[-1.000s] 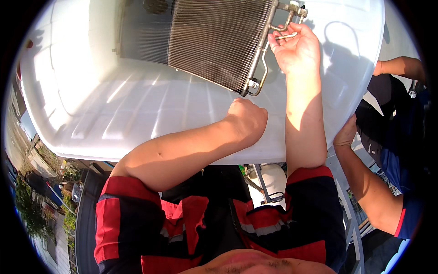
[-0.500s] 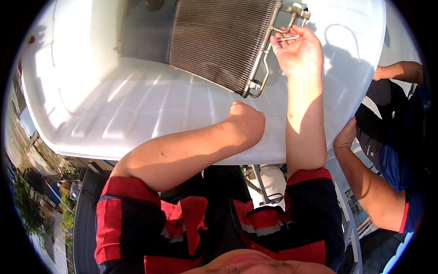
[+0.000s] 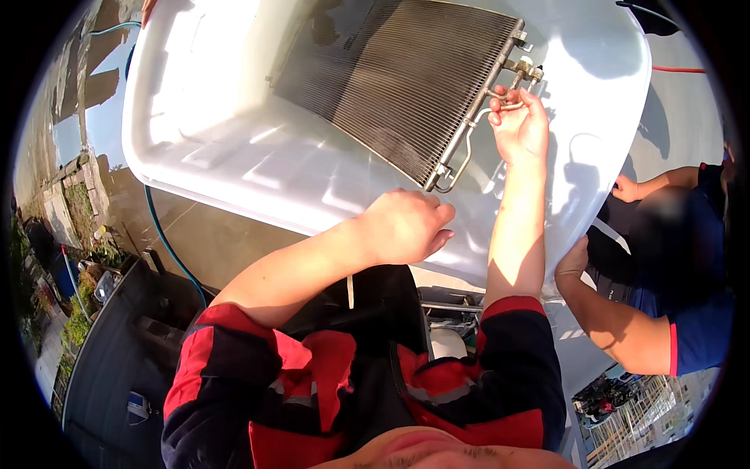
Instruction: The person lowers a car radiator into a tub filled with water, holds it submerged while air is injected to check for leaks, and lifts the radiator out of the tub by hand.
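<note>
A finned condenser (image 3: 426, 86) with metal tubes along its right side lies tilted in a large white tub (image 3: 187, 187). Its left part looks paler, as if under water. My right hand (image 3: 522, 129), palm up, has its fingers curled around the thin metal pipe (image 3: 478, 119) at the condenser's right side, just below the pipe fitting (image 3: 527, 70). My left hand (image 3: 402, 225) hovers by the tub's near rim, close to the condenser's lower corner but apart from it. Its fingers are loosely curled, with nothing visible in them; its palm side is mostly hidden.
At the right, a co-worker's hand (image 3: 573, 258) rests against the tub's rim, and the other hand (image 3: 625, 188) is farther back. A teal hose (image 3: 160, 227) runs along the wet ground at left. A red hose (image 3: 678, 69) lies at far right. Below my arms stands a black container (image 3: 383, 301).
My view has shifted, so the tub and condenser appear farther right and lower. My left hand has turned, showing its thumb and bent fingers. My right hand keeps its hold on the pipe.
</note>
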Tool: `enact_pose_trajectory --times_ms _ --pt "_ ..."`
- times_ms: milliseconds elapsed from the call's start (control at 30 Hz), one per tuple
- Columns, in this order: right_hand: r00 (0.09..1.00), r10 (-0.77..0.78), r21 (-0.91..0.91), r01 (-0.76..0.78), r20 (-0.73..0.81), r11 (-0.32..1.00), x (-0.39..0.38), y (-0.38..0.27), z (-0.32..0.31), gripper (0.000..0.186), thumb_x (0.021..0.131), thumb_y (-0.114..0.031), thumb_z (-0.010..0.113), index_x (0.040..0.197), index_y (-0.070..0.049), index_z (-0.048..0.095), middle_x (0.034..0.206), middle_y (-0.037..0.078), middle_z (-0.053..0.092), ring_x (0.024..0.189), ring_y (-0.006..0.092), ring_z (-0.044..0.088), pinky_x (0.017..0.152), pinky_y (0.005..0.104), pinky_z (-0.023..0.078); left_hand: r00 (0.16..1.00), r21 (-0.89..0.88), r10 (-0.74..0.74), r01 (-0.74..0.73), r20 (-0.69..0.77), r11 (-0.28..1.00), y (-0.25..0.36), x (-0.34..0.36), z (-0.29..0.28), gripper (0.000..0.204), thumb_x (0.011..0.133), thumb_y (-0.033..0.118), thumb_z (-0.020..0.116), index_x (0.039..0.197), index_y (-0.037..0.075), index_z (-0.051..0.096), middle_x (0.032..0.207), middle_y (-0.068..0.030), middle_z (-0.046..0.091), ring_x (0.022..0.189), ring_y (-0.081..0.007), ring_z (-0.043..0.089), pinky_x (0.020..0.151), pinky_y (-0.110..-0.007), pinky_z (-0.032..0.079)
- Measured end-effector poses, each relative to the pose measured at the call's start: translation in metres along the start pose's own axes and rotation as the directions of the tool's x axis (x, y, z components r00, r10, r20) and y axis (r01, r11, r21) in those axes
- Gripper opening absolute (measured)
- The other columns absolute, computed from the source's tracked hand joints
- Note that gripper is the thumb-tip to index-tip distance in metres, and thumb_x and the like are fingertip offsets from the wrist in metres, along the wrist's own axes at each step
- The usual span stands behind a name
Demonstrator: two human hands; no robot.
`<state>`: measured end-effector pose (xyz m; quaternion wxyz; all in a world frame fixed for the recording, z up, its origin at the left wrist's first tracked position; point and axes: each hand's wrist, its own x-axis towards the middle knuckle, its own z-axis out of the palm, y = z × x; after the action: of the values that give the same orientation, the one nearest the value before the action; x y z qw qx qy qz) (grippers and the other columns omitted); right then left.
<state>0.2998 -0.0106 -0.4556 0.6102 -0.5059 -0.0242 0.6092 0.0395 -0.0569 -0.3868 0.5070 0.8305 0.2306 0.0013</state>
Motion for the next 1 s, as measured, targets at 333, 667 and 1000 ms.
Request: enact_pose_trajectory --times_ms 333,667,1000 --pt "0.993 -0.043 -0.372 0.001 -0.106 0.928 0.002 0.004 0.095 0.020 0.093 -0.023 0.057 0.086 -0.005 0.059 0.076 0.004 0.061 0.059 0.0132 0.056 0.056 0.0256 0.034 0.665 0.303 -0.591 0.741 -0.457 0.600 -0.096 -0.126 -0.055 0.036 0.086 0.036 0.053 0.101 0.007 0.067 0.100 -0.0129 0.066 0.102 -0.0325 0.059 0.107 -0.053 0.032" --pt "0.980 -0.199 -0.580 0.176 0.024 0.796 -0.102 -0.058 0.291 0.027 0.099 -0.024 0.051 0.078 -0.006 0.054 0.082 0.008 0.063 0.061 0.0168 0.058 0.064 0.0292 0.040 0.678 0.200 -0.595 0.715 -0.432 0.670 -0.074 -0.155 -0.098 0.027 0.080 0.033 0.057 0.088 0.010 0.067 0.093 -0.0113 0.066 0.096 -0.0307 0.059 0.099 -0.050 0.037" --pt "0.917 -0.372 -0.624 0.375 0.143 0.685 -0.240 -0.142 0.378 0.034 0.100 -0.024 0.049 0.073 -0.004 0.049 0.085 0.013 0.058 0.070 0.0172 0.050 0.066 0.0294 0.043 0.691 0.198 -0.524 0.679 -0.498 0.707 -0.081 -0.185 -0.097 0.030 0.081 0.036 0.054 0.090 0.011 0.067 0.095 -0.0100 0.066 0.097 -0.0298 0.058 0.093 -0.044 0.040"
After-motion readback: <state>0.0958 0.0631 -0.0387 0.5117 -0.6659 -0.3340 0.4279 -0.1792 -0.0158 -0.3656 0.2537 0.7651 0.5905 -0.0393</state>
